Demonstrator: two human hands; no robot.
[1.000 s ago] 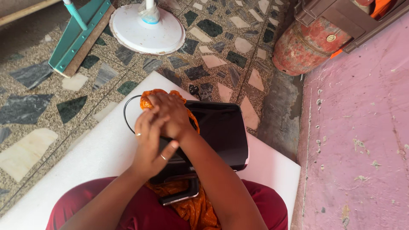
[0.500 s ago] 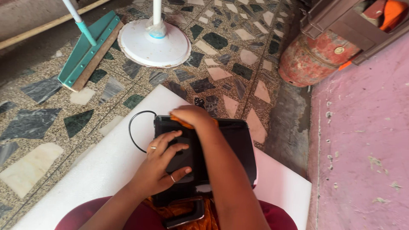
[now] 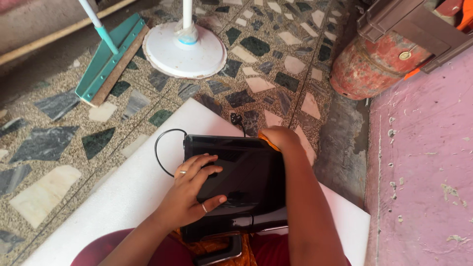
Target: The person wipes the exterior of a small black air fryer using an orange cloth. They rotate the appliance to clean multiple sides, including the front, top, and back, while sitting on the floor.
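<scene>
Fingers of the left hand [image 3: 189,194] lay spread flat on the glossy black appliance [image 3: 236,182], gripping nothing. That appliance sat on the white foam sheet [image 3: 133,182] across the person's lap. At its far corner the right hand [image 3: 278,138] was closed over an orange cloth [image 3: 266,141], pressing it against the edge.

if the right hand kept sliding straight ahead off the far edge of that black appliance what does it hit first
Probably the black plug and cord just beyond the right hand, then bare terrazzo floor; depth is hard to judge.
</scene>
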